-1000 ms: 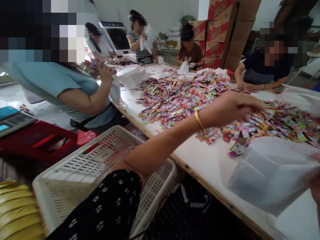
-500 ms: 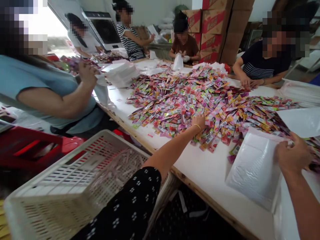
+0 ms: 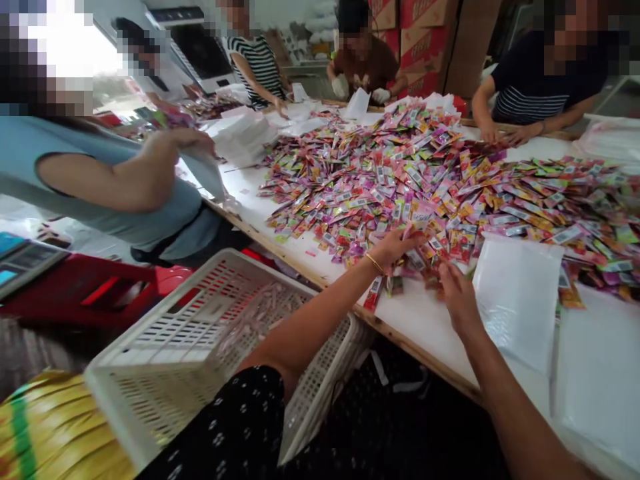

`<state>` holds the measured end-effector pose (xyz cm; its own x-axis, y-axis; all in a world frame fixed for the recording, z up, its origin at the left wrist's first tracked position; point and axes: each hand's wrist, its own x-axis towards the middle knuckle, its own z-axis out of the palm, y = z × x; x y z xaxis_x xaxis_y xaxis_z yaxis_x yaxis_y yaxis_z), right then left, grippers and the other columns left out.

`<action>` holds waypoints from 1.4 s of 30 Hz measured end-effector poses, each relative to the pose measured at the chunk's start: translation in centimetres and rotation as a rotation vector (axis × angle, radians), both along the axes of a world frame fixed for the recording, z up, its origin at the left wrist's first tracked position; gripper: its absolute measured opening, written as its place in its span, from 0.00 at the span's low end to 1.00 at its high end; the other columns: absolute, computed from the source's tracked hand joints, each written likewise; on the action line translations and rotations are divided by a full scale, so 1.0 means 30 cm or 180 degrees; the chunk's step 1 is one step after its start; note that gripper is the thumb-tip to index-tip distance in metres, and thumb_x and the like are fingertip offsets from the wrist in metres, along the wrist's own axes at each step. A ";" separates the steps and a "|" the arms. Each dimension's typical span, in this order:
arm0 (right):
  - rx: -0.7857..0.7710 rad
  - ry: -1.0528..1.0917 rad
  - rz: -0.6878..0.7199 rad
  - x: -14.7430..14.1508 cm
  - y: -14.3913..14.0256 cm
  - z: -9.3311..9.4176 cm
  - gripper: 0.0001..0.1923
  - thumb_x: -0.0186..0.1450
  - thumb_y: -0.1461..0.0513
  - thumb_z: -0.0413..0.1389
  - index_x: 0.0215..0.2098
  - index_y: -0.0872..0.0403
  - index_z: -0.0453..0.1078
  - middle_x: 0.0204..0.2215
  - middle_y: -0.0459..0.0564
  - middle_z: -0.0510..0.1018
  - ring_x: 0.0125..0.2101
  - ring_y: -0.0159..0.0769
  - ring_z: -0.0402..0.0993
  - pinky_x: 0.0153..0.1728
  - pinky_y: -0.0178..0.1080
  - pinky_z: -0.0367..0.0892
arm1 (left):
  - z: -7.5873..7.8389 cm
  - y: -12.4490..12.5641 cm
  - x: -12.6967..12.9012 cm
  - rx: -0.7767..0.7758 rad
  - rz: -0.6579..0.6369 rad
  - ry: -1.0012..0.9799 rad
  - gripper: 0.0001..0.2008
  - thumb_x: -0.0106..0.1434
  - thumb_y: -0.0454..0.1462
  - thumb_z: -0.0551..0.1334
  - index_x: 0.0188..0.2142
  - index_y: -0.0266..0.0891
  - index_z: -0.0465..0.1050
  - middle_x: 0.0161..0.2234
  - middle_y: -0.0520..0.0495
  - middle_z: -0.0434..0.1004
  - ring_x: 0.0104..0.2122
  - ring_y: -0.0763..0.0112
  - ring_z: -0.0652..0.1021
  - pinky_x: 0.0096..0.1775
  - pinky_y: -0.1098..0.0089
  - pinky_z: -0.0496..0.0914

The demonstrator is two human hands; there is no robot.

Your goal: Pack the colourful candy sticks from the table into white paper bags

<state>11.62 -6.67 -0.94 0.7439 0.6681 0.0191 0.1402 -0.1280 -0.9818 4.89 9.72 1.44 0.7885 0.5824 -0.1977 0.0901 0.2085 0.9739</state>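
The left hand (image 3: 395,248) rests at the near edge of the big pile of coloured sachets (image 3: 425,180) in the middle of the frame; its fingers are curled around a few sachets. The right hand (image 3: 457,297), a little lower and to the right, lies flat and open on some loose sachets on the white surface (image 3: 425,327). A white padded envelope (image 3: 517,303) lies just right of this hand. To do this well, it seems best to draw only a small bunch from the edge, so the pile does not slide toward the surface edge. A white plastic basket (image 3: 200,340) stands at lower left. Other people work on the far side.
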 end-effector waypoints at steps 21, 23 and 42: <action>-0.1478 -0.2673 0.1067 0.010 -0.237 -0.117 0.07 0.64 0.64 0.51 0.33 0.54 0.71 0.42 0.57 0.77 0.48 0.48 0.68 0.46 0.48 0.65 | -0.143 -0.166 -0.083 -0.2746 0.0104 -0.0062 0.17 0.66 0.28 0.51 0.51 0.27 0.69 0.36 0.38 0.81 0.35 0.65 0.82 0.47 0.59 0.74; -0.1389 -0.2013 0.0746 0.015 -0.246 -0.116 0.09 0.64 0.60 0.50 0.30 0.54 0.69 0.33 0.54 0.77 0.38 0.44 0.71 0.41 0.46 0.66 | -0.149 -0.156 -0.105 -0.2872 0.0068 -0.0118 0.18 0.66 0.28 0.51 0.53 0.26 0.67 0.37 0.37 0.81 0.38 0.63 0.82 0.49 0.58 0.74; -0.0425 -0.0713 -0.0371 -0.080 -0.222 -0.075 0.15 0.57 0.51 0.55 0.30 0.54 0.70 0.40 0.56 0.75 0.44 0.43 0.70 0.50 0.50 0.66 | -0.154 -0.478 -0.073 -0.1683 0.0214 -0.0218 0.12 0.53 0.38 0.70 0.31 0.33 0.71 0.21 0.53 0.72 0.19 0.79 0.72 0.26 0.77 0.69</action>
<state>9.22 -13.32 -3.19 0.8029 0.5860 0.1094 0.3286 -0.2821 -0.9014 2.70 -4.63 -3.19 0.7743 0.4670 -0.4271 -0.0005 0.6754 0.7375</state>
